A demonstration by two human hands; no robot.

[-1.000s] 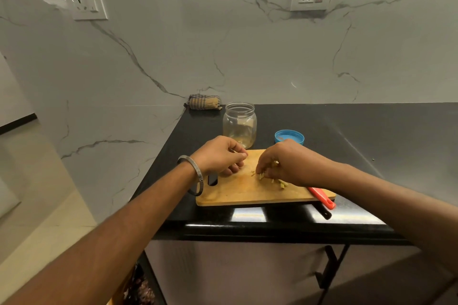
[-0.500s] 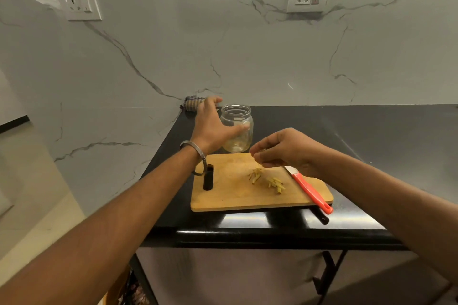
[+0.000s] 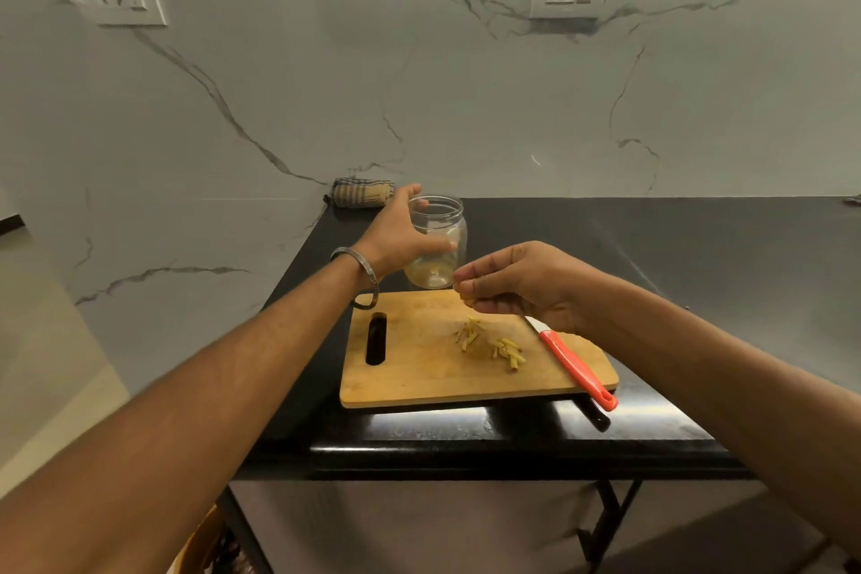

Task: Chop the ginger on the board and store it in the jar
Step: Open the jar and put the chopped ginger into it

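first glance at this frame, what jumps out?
The two hands over the black counter: the left hand wraps the open glass jar behind the wooden board, while the right hand pinches ginger beside the jar. Next, the ginger strips mid-board and the red-handled knife at the board's right edge.

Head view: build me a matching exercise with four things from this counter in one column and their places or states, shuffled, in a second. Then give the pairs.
Things
1. jar
2. knife
3. ginger strips
4. folded cloth

Places or states
A. lies at the board's right edge, red handle over the near corner
B. against the wall at the counter's back corner
C. lidless, left hand round it
D. loose on the cutting board, below the right hand

Pairs: 1-C, 2-A, 3-D, 4-B
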